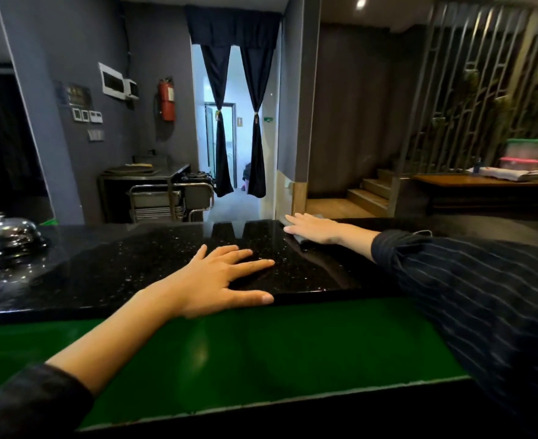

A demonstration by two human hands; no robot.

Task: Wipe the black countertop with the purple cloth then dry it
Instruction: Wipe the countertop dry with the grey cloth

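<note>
The black speckled countertop [128,267] runs across the middle of the head view, glossy and wet-looking on the left. My left hand [220,277] lies flat on it near the front edge, fingers spread, holding nothing. My right hand [313,228] rests flat at the counter's far edge, pressing down on a greyish-purple cloth [299,238]. Only thin strips of the cloth show around the fingers and palm; the rest is hidden under the hand.
A shiny metal dome bell [6,231] stands on the counter at the far left. A green lower ledge [261,353] lies below the counter's front edge. Beyond the counter are a steel trolley [166,198], a curtained doorway and wooden steps at right.
</note>
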